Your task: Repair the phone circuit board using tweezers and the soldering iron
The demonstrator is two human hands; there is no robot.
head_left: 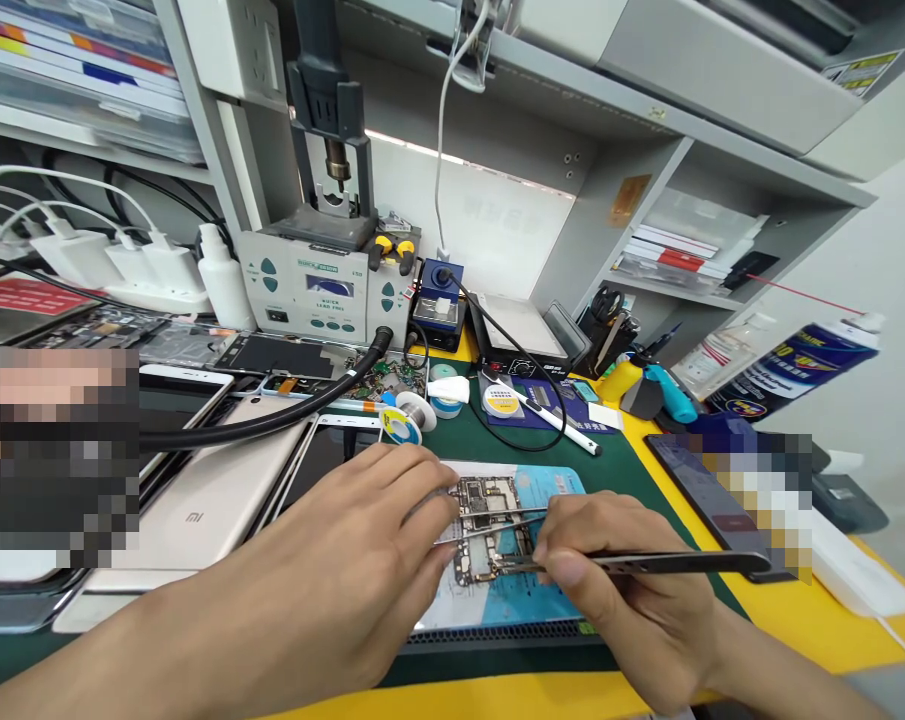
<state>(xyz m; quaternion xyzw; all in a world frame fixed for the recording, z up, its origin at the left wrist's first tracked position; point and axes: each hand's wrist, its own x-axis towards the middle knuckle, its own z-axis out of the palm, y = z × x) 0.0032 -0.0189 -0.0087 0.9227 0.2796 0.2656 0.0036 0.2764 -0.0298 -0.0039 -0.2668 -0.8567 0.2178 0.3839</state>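
Observation:
A phone circuit board (486, 490) lies on a blue and white sheet (549, 595) in front of me. My left hand (384, 540) reaches in from the left, its fingers closed at the board's left edge around thin metal tweezers (489, 525) whose prongs cross over the board. My right hand (624, 580) is pinched on dark tweezers (677, 563); their tips touch or hover just above the lower part of the board, and the rear end points right.
Several phones (204, 490) lie at the left. Behind stand a hot air station (324, 290) and a solder spool (408, 418). A black hose (272, 432) crosses the left side. A white pen-like tool (553, 418) and a dark phone (711, 505) lie to the right.

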